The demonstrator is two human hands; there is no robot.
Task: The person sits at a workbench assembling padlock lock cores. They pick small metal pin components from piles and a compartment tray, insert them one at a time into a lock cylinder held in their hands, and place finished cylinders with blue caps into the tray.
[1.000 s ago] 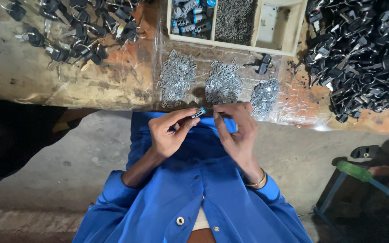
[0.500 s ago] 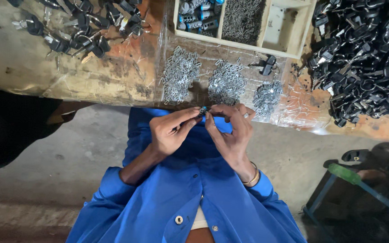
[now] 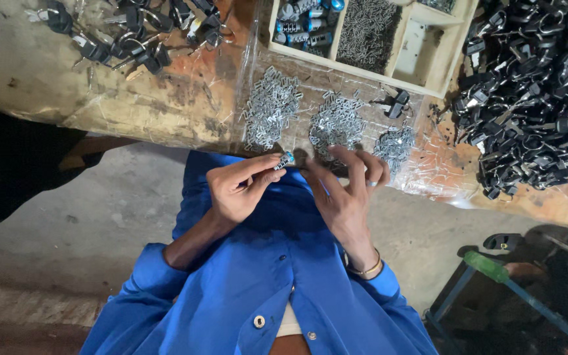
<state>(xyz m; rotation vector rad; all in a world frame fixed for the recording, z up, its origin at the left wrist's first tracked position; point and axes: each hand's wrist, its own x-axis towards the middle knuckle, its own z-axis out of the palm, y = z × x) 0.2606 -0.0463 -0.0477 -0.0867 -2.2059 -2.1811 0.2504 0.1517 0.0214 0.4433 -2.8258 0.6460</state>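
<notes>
left hand (image 3: 238, 187) pinching the small silver-blue metal cylinder (image 3: 284, 160), right hand (image 3: 343, 190) loose, fingers spread; I'd keep that pinch steady

Two hands are seen, the left hand (image 3: 241, 190) and the right hand (image 3: 343, 190), and one small metal cylinder (image 3: 284, 160) is pinched between them. Three heaps of small silver plates (image 3: 271, 108) are counted on the desk (image 3: 27, 79). One wooden tray (image 3: 369, 29) is counted, with two piles of black keys (image 3: 534, 98). One green-handled tool (image 3: 494, 268) is seen.
</notes>
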